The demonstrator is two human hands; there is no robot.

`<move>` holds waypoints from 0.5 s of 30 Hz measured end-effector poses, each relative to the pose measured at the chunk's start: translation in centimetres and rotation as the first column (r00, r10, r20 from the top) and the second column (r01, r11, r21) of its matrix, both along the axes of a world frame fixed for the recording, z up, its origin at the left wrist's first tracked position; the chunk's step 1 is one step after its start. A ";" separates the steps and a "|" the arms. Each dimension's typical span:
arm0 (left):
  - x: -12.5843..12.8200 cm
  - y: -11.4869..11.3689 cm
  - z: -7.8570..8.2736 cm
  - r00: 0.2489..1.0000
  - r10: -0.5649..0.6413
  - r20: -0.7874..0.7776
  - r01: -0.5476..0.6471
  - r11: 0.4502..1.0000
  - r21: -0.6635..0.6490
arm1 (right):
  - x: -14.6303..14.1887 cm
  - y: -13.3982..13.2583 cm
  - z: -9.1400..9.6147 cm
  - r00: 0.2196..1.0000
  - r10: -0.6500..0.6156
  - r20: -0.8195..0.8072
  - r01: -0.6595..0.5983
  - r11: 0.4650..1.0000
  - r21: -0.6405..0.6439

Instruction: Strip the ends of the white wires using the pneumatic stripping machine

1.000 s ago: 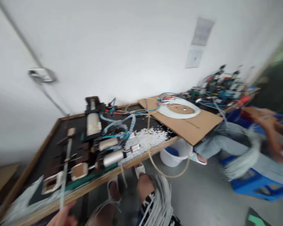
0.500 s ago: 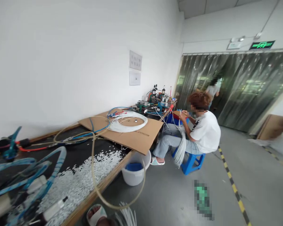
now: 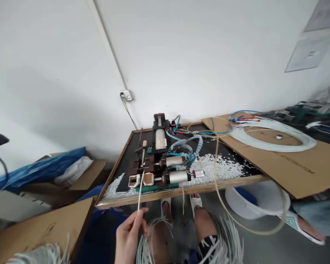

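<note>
My left hand (image 3: 130, 234) is at the bottom, left of centre, its thumb and fingers pinched on a thin white wire (image 3: 140, 192). From my fingers the wire runs forward between two white-and-tan blocks (image 3: 147, 179) on the front of a bench device with pneumatic cylinders (image 3: 177, 176). The wire's far end lies at the device's dark metal block (image 3: 136, 165); its exact seating is too small to tell. Loose bundles of white wires (image 3: 227, 244) lie about my legs. My right hand is not in view.
Small white cut pieces (image 3: 217, 167) cover part of the black bench top. Right of them, a coil of white wire (image 3: 286, 145) rests on cardboard (image 3: 280, 165). A tan hose (image 3: 216, 172) loops over the bench edge beside a white bucket (image 3: 244, 209). Cardboard boxes (image 3: 38, 223) stand at left.
My view has swung left from the seated co-worker and doorway to the bench device. My left hand, out of view before, now shows with the white wire in it.
</note>
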State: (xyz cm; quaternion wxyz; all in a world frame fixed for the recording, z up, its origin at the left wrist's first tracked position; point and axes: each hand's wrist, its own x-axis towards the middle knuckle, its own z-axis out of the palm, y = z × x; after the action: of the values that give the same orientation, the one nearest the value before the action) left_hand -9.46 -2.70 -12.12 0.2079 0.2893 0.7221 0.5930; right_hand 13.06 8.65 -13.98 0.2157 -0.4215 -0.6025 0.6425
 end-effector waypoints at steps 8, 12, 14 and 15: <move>0.6 -1.9 0.5 0.980 -0.134 -0.146 0.124 0.989 -0.079 | 1.0 4.3 -2.0 0.989 -0.119 0.084 0.118 0.993 0.007; 1.3 -1.6 1.1 0.782 -0.408 -0.470 0.322 0.912 -0.256 | 1.3 1.7 -1.4 0.979 -0.200 0.038 0.202 0.978 -0.045; 2.1 -1.4 1.0 0.614 -0.473 -0.632 0.359 0.880 -0.310 | 1.3 -0.4 -0.9 0.974 -0.225 0.010 0.225 0.970 -0.088; 2.6 -1.4 0.9 0.544 -0.499 -0.675 0.388 0.862 -0.325 | 1.2 -1.3 -0.7 0.972 -0.234 0.000 0.233 0.966 -0.109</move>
State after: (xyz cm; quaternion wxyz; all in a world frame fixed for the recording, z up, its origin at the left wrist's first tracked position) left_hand -6.89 -4.06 -11.22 0.0596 0.6620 0.6842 0.3002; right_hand 14.25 7.31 -14.68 0.2706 -0.4963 -0.5114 0.6472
